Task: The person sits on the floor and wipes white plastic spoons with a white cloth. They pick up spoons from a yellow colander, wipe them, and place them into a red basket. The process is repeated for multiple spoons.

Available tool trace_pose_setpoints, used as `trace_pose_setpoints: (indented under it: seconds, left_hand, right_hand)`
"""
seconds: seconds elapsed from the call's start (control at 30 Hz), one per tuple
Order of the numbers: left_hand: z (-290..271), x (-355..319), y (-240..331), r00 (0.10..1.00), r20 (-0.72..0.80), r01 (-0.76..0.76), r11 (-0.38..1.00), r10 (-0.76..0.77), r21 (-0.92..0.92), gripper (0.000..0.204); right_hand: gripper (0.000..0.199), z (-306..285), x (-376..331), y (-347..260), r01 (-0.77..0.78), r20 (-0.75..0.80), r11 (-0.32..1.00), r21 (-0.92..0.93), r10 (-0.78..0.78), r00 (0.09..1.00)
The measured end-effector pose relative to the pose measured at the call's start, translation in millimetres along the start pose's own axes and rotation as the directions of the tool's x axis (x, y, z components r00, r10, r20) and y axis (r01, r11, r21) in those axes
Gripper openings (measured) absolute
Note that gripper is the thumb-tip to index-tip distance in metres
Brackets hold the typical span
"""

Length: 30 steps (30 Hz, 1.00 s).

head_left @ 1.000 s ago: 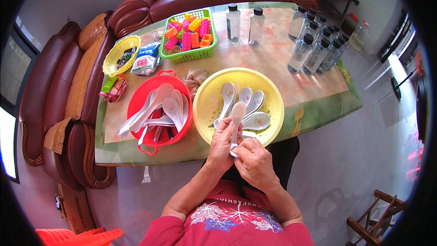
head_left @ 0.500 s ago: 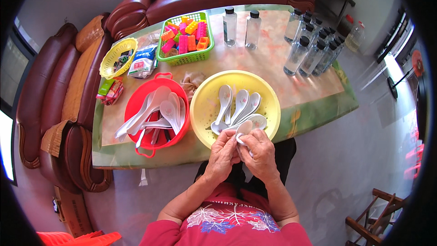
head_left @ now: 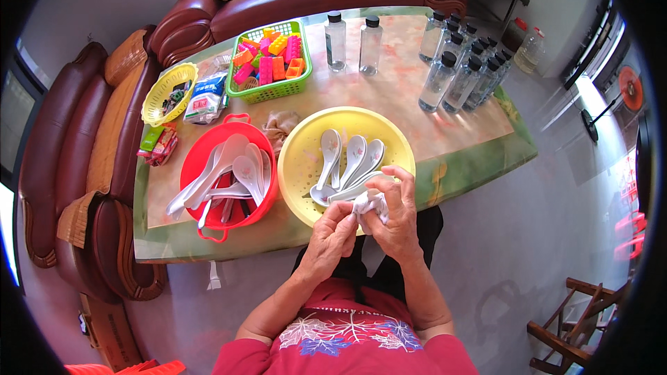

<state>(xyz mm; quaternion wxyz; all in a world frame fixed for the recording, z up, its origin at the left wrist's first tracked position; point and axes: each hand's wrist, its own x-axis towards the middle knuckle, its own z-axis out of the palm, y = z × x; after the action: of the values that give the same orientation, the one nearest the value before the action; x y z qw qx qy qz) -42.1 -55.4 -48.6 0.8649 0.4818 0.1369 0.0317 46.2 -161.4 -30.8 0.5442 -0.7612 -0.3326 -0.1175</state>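
Observation:
Over the near rim of the yellow colander, my right hand grips a bunched white cloth, its index finger raised. My left hand is closed beside it, fingertips pinching at the cloth's left edge. The spoon seen between my hands earlier is now hidden by the cloth and fingers. Several white soup spoons with floral marks lie in the colander. To its left, a red basket with handles holds more white spoons and larger white ladles.
Behind stand a green basket of toy blocks, a yellow basket of small items and plastic packets. Two clear bottles stand at the table's back, several more at right. A brown crumpled cloth lies between basket and colander.
The cloth has come up over the spoon, whose bowl showed between my hands before. My right index finger has lifted. The whole view has shifted slightly.

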Motion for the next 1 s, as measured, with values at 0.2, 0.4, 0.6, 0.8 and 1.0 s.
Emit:
trace_pose_setpoints:
  seconds: [0.2, 0.4, 0.6, 0.8, 1.0]
  left_hand:
    - [4, 1, 4, 0.997, 0.003, -0.073, 0.986, 0.073, 0.151, 0.015]
    - [0, 2, -7, 0.999, -0.017, 0.03, 0.994, -0.032, -0.105, 0.016]
    - [1, 5, -5, 0.998, -0.049, 0.027, 0.989, -0.035, -0.148, 0.014]
    - [5, 1, -1, 0.999, 0.003, -0.054, 0.993, 0.054, 0.105, 0.014]
    - [3, 2, -4, 1.0, -0.028, 0.01, 1.0, -0.01, 0.011, 0.016]
  right_hand:
    - [0.02, 8, -9, 19, -0.153, 0.026, 0.973, 0.174, 0.151, 0.988]
    - [0.022, 9, -15, 34, -0.371, -0.049, 0.811, 0.452, 0.438, 0.898]
    - [0.036, 5, -12, 15, -0.125, -0.011, 0.98, 0.154, 0.128, 0.992]
    - [0.023, 4, -12, 21, -0.251, 0.11, 0.932, 0.261, 0.229, 0.967]
    - [0.018, -4, -10, 19, -0.455, 0.122, 0.645, 0.614, 0.492, 0.862]
